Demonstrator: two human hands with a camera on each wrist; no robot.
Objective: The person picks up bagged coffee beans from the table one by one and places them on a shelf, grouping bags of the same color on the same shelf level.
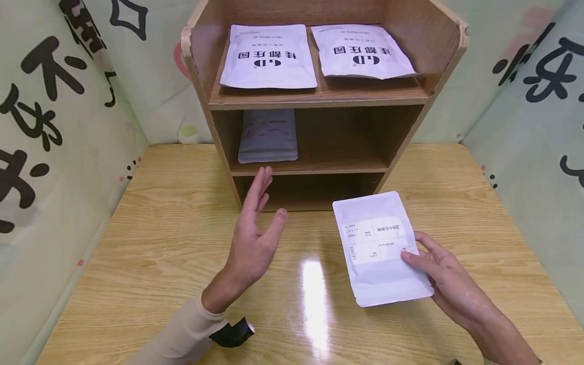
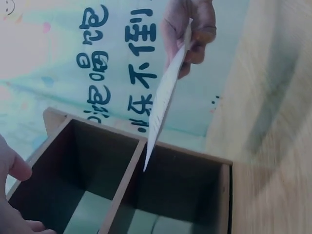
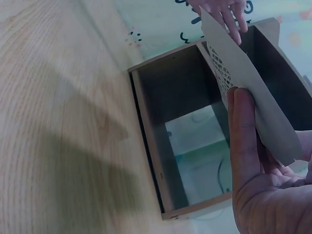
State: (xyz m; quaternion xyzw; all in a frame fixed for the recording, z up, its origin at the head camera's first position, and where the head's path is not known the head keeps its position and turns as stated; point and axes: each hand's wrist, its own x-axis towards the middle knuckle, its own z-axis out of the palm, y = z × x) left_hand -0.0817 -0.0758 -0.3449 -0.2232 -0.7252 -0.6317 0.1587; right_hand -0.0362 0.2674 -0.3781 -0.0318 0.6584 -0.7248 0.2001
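Observation:
In the head view my right hand [image 1: 449, 279] grips a flat white pouch [image 1: 383, 276] by its right edge, thumb on the labelled face and fingers behind. The right wrist view shows this pouch [image 3: 248, 83] almost edge-on, its far end overlapping the shelf openings in the picture. My left hand [image 1: 253, 243] is raised with fingers extended and thumb apart, holding nothing, in front of the wooden shelf unit [image 1: 310, 104]. Two large white pouches, a left one [image 1: 269, 45] and a right one [image 1: 360, 48], lie on the top shelf. A smaller pouch [image 1: 268, 137] lies at the left of the middle shelf.
The shelf unit stands at the back of a wooden table [image 1: 182, 203]. Printed cloth walls [image 1: 55, 126] enclose the table on the left, back and right. A black band [image 1: 231, 333] hangs by the left sleeve [image 1: 182, 334].

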